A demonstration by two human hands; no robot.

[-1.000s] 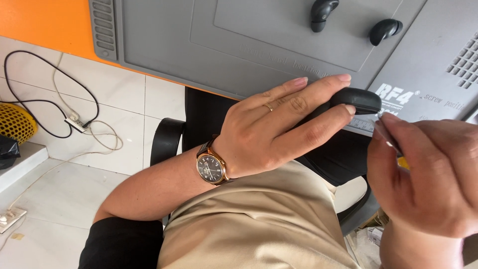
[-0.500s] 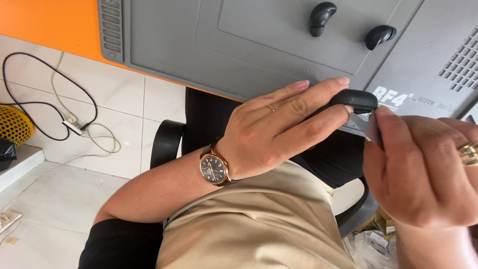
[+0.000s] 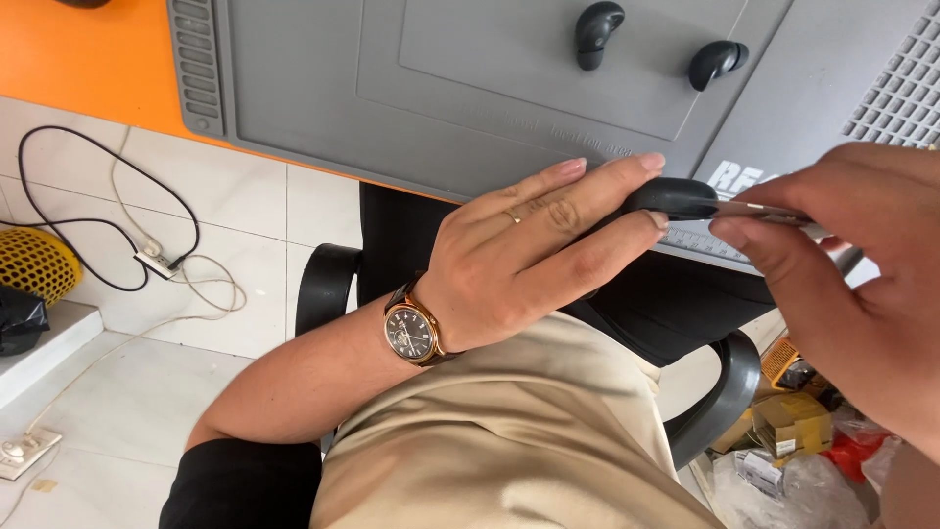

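My left hand (image 3: 534,260), with a ring and a wristwatch (image 3: 411,331), grips a small black rounded case (image 3: 674,197) at the near edge of the grey work mat (image 3: 441,88). My right hand (image 3: 862,284) pinches a thin metal tool (image 3: 759,210) whose tip touches the side of the black case. Two black earbuds (image 3: 597,29) (image 3: 717,63) lie on the mat beyond the hands.
The mat rests on an orange tabletop (image 3: 78,69). Below are a black office chair (image 3: 411,245), white floor tiles with cables and a socket (image 3: 157,260), a yellow mesh object (image 3: 34,264) at left, and boxes and bags (image 3: 793,431) at lower right.
My right hand has moved left and turned, bringing the metal tool's tip against the black case. The left hand has kept its grip on the case.
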